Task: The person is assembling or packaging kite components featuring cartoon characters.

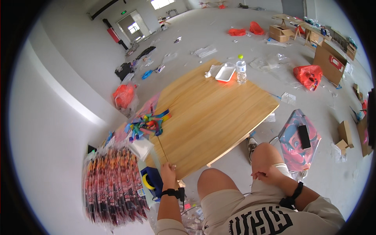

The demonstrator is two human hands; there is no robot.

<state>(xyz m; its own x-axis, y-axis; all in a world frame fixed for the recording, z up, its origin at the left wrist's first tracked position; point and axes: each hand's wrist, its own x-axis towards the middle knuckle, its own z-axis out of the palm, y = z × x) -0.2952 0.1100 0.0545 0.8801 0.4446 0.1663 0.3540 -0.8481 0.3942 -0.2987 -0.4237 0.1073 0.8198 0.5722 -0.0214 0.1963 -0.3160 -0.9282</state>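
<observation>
"Blue tape dispenser with a yellow roll, between seven and eight o'clock from the middle of the wooden tabletop. What worries you?"

"Your left hand is just beside it, at the table's edge at seven. An outward swing could knock it, and I can't see what it rests on."

"What are those fingers holding?"

"They're bent close together. I can't tell whether they pinch anything; clear tape would be hard to spot, and could stick to itself."

"And my right hand?"

"Between four and five, by the right knee, fingers curled in narrowly. Whether anything is inside, I can't tell."

"Anything else?"

"The plastic-wrapped packs at eight crowd the dispenser; that slick film might let them slide if bumped. The rainbow ribbons at nine lie jumbled, so tugging one could drag the others."

"And the water bottle at one?"

"Upright beside the white tray; a hard jolt to the table might tip it."
</observation>
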